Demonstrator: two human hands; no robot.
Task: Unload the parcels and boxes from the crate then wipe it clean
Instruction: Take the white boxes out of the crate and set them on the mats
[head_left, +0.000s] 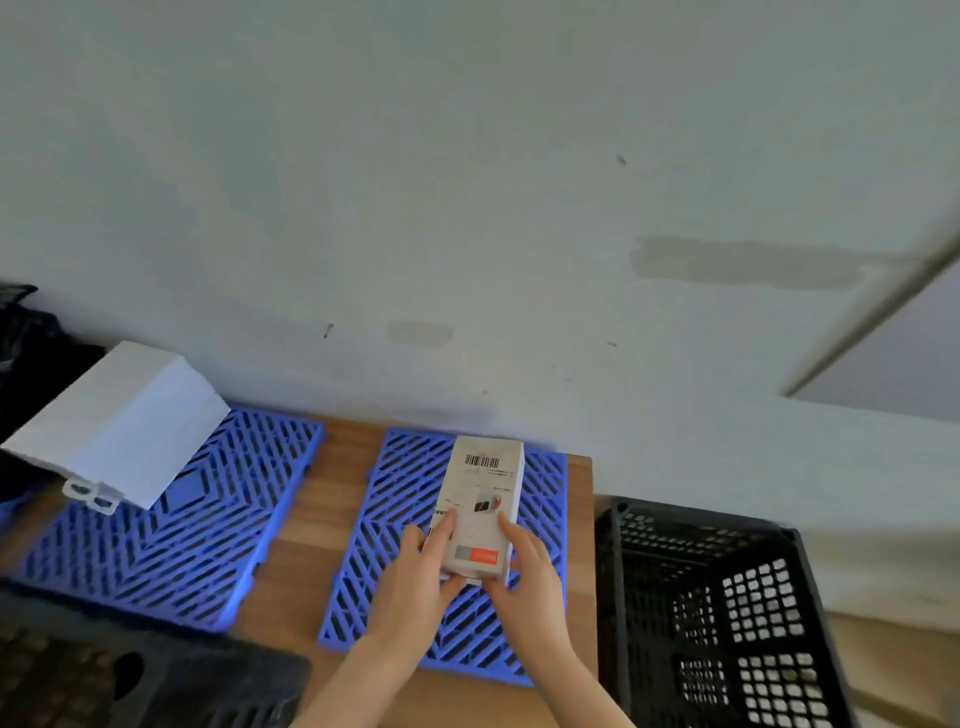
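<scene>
Both hands, left hand (415, 566) and right hand (524, 558), grip white box (480, 506) at frame centre; best lowered flat onto blue mat (374, 561), then released.

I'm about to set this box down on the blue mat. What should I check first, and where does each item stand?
1. Grip: left hand and right hand both hold the white box at its near end: ok.
2. Landing spot: the right blue mat shows nothing else lying on it: ok.
3. Box already resting on the mat, or held above it: cannot tell.
4. Clearance: the white ribbed panel lies on the left blue mat, well apart from the box: ok.
5. Black crate at the right emptied: no parcels show inside, but its floor is partly out of view: cannot tell.
</scene>
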